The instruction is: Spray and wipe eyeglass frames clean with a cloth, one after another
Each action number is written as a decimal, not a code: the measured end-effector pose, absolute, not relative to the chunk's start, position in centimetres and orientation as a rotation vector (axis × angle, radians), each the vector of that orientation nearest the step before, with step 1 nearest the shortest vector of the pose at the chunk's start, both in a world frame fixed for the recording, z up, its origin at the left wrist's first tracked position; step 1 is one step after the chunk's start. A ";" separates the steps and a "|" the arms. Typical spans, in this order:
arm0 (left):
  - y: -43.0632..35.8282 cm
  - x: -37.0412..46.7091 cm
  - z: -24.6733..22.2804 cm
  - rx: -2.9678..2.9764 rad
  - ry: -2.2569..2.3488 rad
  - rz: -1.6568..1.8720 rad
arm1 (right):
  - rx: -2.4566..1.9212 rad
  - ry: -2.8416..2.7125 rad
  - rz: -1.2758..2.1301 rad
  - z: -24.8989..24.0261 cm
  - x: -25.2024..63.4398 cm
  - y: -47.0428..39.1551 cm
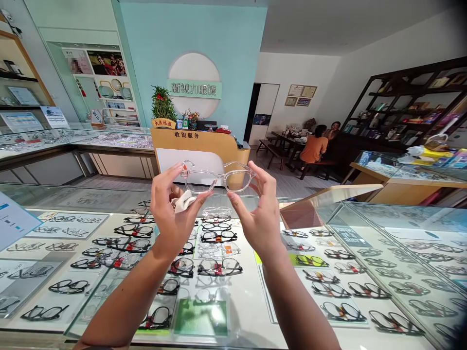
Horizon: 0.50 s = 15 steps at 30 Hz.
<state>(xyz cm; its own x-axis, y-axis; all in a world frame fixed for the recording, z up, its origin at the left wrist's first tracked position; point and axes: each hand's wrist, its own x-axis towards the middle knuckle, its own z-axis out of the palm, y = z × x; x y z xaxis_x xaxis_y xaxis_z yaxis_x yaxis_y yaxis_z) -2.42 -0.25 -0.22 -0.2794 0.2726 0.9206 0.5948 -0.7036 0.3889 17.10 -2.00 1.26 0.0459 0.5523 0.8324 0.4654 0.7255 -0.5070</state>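
Note:
A pair of clear-framed eyeglasses (219,176) is raised above the glass display case, held at both sides. My left hand (171,194) pinches the left end of the frame, and a pale cloth (184,200) is tucked in the same hand. An orange-red sticker (185,171) shows near that end. On the other side my right hand (260,194) grips the right rim between thumb and fingers. Below my hands, rows of eyeglasses (219,236) lie in the case, many with red or orange tags.
A lifted wooden-edged panel (324,204) stands at the case's right part. Beyond the case are a cashier counter (233,150), more glass counters (120,141) and, at right, a cluttered counter (408,180). Two people (315,146) sit at a table at the back right.

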 end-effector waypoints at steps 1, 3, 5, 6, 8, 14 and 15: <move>-0.2 -2.4 -0.2 -1.747 -1.069 -2.110 | -0.848 -1.586 0.059 1.2 17.1 -2.0; -0.2 -2.3 -0.1 -1.798 -1.036 -2.193 | -0.844 -1.583 -0.028 1.2 17.0 -1.9; -0.1 -2.1 0.1 -1.859 -0.985 -2.293 | -0.830 -1.571 -0.151 1.1 16.9 -1.9; -0.1 -2.1 0.1 -1.888 -0.961 -2.341 | -0.820 -1.563 -0.207 1.0 16.9 -1.9; 0.1 -2.1 0.1 -1.936 -0.924 -2.423 | -0.799 -1.548 -0.275 1.0 16.8 -1.9; 0.7 -2.2 0.0 -1.947 -0.873 -2.484 | -0.800 -1.529 -0.243 0.9 16.5 -2.2; 0.7 -2.2 0.0 -1.941 -0.860 -2.486 | -0.804 -1.531 -0.226 0.9 16.5 -2.2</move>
